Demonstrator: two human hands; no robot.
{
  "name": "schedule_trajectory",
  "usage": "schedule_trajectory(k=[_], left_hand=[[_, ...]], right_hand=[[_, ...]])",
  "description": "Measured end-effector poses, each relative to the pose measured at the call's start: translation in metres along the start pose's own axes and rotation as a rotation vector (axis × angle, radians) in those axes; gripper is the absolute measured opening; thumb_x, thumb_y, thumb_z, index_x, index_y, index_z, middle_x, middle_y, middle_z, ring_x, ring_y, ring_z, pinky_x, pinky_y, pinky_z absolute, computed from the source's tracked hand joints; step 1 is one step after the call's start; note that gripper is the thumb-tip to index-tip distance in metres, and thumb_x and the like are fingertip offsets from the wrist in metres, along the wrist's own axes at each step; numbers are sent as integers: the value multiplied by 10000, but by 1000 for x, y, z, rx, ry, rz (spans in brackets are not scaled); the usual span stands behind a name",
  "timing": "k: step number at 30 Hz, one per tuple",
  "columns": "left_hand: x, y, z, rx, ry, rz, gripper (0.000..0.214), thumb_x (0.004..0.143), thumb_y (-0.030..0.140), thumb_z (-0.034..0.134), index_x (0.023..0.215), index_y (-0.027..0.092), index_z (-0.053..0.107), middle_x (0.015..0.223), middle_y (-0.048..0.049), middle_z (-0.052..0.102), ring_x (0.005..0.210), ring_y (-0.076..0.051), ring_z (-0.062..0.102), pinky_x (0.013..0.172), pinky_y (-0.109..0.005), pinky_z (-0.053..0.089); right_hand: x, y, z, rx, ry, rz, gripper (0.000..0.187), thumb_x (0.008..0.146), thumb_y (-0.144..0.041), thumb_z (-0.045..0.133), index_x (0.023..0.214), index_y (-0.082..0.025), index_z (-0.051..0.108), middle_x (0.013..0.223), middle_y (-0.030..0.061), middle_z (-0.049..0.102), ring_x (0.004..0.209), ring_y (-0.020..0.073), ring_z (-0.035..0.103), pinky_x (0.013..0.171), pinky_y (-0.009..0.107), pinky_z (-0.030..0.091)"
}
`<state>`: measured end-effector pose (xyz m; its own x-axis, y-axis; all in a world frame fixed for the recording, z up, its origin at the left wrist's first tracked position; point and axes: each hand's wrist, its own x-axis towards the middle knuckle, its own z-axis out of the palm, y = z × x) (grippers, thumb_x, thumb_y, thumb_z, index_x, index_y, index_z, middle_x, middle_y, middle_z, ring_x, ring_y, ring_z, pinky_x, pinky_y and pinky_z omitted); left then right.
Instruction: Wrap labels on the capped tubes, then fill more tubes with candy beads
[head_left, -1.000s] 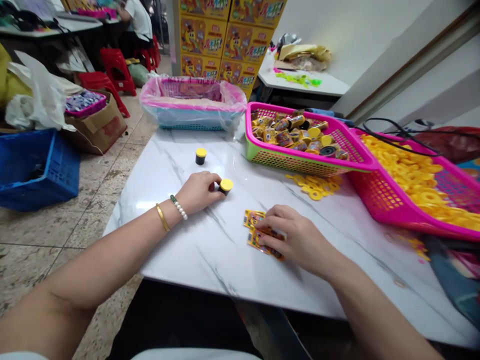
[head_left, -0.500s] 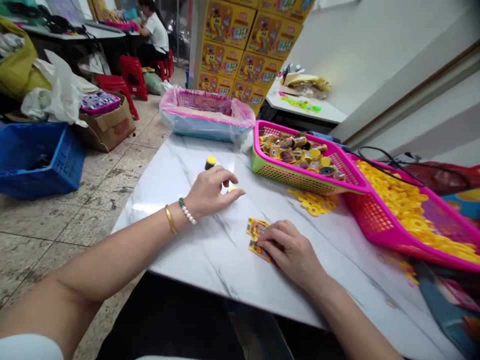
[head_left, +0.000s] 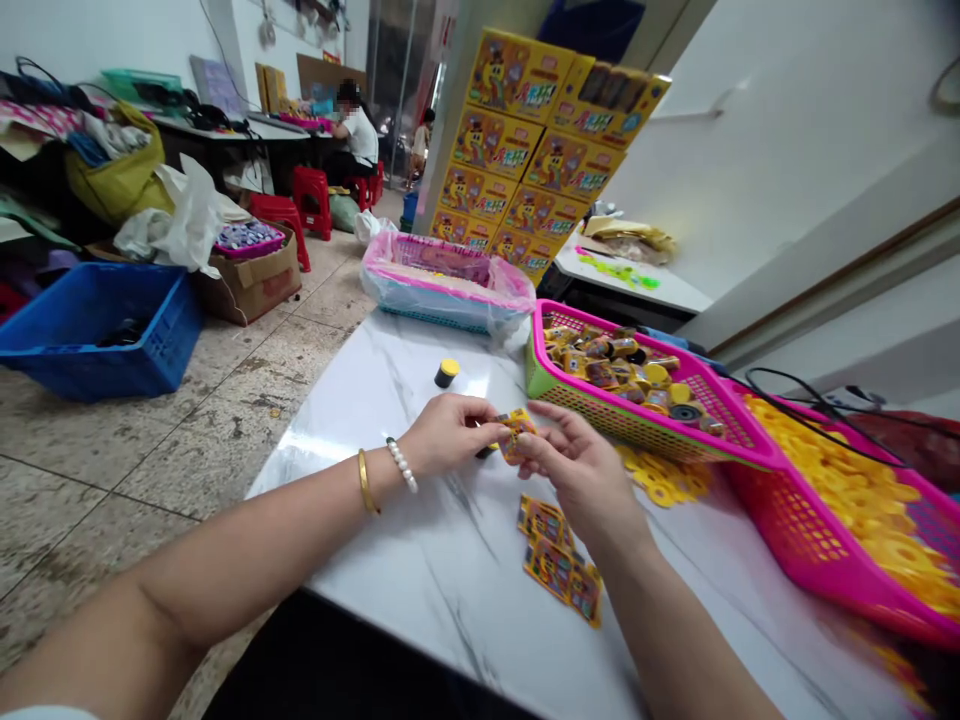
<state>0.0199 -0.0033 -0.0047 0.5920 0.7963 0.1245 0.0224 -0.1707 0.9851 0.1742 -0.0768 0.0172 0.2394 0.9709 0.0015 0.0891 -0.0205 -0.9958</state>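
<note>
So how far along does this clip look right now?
Done: the pink-and-green basket holds many labelled canisters. In hand: the left hand and right hand hold a printed yellow label against a capped black canister. Left: another bare capped canister and loose labels on the marble table.

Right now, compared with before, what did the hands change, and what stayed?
The right hand lifted a printed card toward the left hand, which seems to have picked up a yellow-capped container. The other capped container stayed on the marble table.
</note>
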Motion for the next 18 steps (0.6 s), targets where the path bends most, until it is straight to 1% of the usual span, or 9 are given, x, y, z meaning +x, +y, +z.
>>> schedule_trajectory(k=[1,2,3,5,8,10,12,15,18], left_hand=[[0,0,0,18,-23,0,168,794,279,642,698,147,680,653,-7,645,624,-114,545,580,-212,402],[0,0,0,45,-38,6,177,791,275,642,668,150,667,626,0,624,611,-110,528,568,-211,387],[-2,1,2,75,-34,14,193,793,277,641,646,152,653,610,4,607,601,-107,510,558,-211,373],[-7,6,5,100,36,23,209,809,297,637,656,154,639,630,1,607,601,-104,496,556,-215,365],[-17,16,12,17,192,28,251,851,361,610,707,157,627,640,3,587,596,-103,487,559,-224,373],[-22,20,17,-47,230,31,299,872,399,583,698,159,620,590,16,533,563,-99,453,537,-228,359],[-26,23,20,-91,233,34,328,874,419,577,679,159,622,573,17,517,552,-97,440,527,-230,356],[-29,23,23,-143,252,41,313,859,414,600,692,155,651,603,3,572,569,-101,480,543,-230,388],[-28,23,24,-175,288,21,293,851,410,613,737,155,702,594,5,591,543,-96,490,524,-224,396]], right_hand=[[-1,4,-1,36,-28,71,478,658,-443,844,997,-172,644,683,13,695,578,150,634,507,253,492],[-1,8,-2,52,-47,112,428,653,-464,844,893,-159,665,656,16,681,556,135,612,501,244,482],[-2,11,-3,58,-48,118,392,659,-480,839,793,-154,666,633,14,665,539,118,589,498,235,472],[-4,17,-4,53,16,46,372,695,-490,819,685,-163,642,590,-7,624,515,93,543,492,218,452],[-6,22,-3,15,163,-52,375,795,-520,735,684,-178,627,565,-29,581,483,84,498,458,211,420],[-7,21,-1,-20,216,-82,394,839,-542,681,692,-181,629,557,-29,564,476,91,492,449,219,415],[-9,19,1,-49,215,-111,399,849,-545,668,692,-180,640,561,-23,567,491,100,506,469,231,430],[-12,13,4,-83,187,-148,410,852,-549,662,677,-179,656,565,-10,578,508,108,516,497,245,440],[-14,8,6,-110,197,-170,420,852,-564,650,670,-185,659,555,-8,571,506,118,511,492,254,436]])
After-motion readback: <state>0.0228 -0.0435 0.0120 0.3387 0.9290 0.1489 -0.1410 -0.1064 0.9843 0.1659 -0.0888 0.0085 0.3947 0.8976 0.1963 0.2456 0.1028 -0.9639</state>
